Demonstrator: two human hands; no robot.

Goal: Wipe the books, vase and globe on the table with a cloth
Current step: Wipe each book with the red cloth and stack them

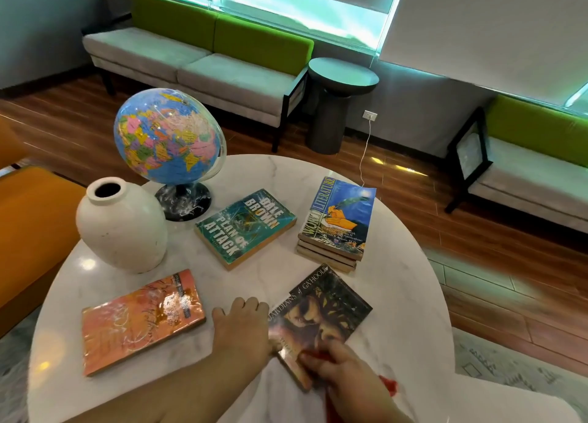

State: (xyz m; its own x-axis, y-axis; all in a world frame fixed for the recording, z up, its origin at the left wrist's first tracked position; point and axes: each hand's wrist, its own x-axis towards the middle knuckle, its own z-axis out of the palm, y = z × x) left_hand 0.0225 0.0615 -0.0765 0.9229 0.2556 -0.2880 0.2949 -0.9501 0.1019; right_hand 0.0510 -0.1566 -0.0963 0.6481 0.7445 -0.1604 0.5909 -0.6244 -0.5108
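On the round white marble table [397, 295] lie an orange book [141, 322], a teal "Plan of Attack" book [245, 227] and a stack of books [339, 222] topped by "World Literature". A white vase [122, 228] and a globe [167, 137] stand at the back left. A dark "Guardians of Ga'Hoole" book [321, 314] lies near the front. My left hand [240, 325] holds its left edge. My right hand [345, 376] presses a red cloth [389, 386], mostly hidden under the hand, on the book's near corner.
A grey and green bench [197, 63] runs along the far wall beside a round dark side table [342, 82]. Another bench [534, 164] is at the right. An orange seat [28, 228] stands close to the table's left. A white cable [366, 149] hangs from a wall socket.
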